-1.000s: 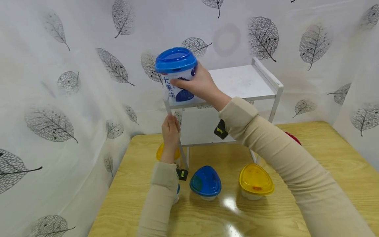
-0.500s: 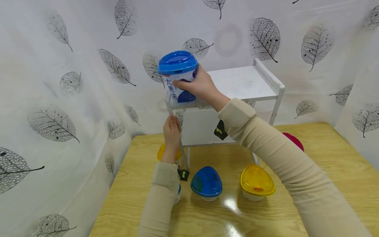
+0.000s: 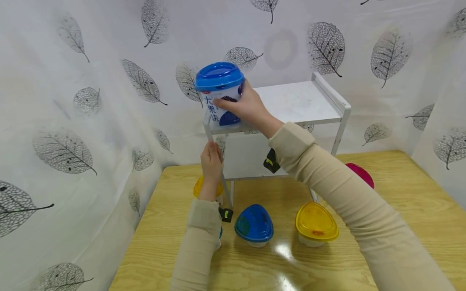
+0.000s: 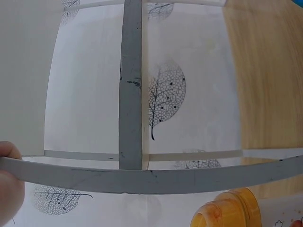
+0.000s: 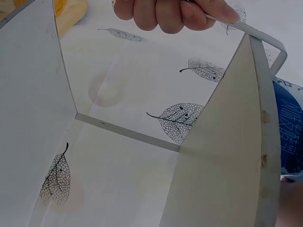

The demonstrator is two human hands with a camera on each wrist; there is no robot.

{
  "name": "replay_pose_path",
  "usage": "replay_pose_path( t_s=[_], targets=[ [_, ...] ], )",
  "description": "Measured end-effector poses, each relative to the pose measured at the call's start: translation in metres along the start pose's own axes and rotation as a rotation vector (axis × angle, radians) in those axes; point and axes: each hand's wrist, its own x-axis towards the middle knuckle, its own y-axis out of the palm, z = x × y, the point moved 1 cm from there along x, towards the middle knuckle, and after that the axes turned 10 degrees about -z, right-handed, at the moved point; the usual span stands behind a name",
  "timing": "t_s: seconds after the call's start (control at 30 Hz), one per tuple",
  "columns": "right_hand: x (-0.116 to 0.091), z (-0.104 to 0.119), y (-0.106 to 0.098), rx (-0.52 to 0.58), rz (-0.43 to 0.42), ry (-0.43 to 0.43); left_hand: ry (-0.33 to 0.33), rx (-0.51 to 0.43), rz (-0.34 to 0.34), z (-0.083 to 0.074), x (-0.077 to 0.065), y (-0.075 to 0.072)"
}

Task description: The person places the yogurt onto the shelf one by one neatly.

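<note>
My right hand (image 3: 247,107) grips a yogurt cup (image 3: 219,77) with a blue lid and a white body with blue print. The thumb lies across the front of the cup, which is upright at the left end of the white shelf rack's (image 3: 298,99) top board. Below it, my left hand (image 3: 211,163) grips the rack's left front post. In the left wrist view, part of the left hand (image 4: 8,184) wraps the grey-edged post. The right wrist view shows the left hand's curled fingers (image 5: 158,14) at the top, with the blue-printed cup (image 5: 291,125) partly hidden behind the board.
On the wooden table (image 3: 269,270) stand a blue-lidded tub (image 3: 254,223) and a yellow-lidded tub (image 3: 316,221). A yellow-lidded cup (image 3: 198,186) is partly behind the left hand. The right sleeve partly covers a pink lid (image 3: 361,174). A leaf-print curtain (image 3: 91,121) surrounds the table.
The cup in my right hand has come down slightly toward the top board. My right forearm has dropped a little, showing more of the pink lid. The left hand keeps its grip on the post.
</note>
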Motion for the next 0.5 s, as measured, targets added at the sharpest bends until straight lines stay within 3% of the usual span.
replay_pose_path(
  t_s=[0.07, 0.37, 0.5],
  targets=[
    [0.000, -0.001, 0.000, 0.014, 0.002, 0.000, 0.001, -0.001, 0.000, -0.007, -0.002, 0.001],
    [-0.004, 0.000, -0.003, 0.052, 0.016, 0.058, -0.033, -0.023, 0.007, -0.010, -0.003, 0.001],
    [-0.008, 0.002, -0.009, 0.068, -0.009, 0.107, -0.020, -0.005, -0.011, 0.006, 0.000, 0.000]
  ],
)
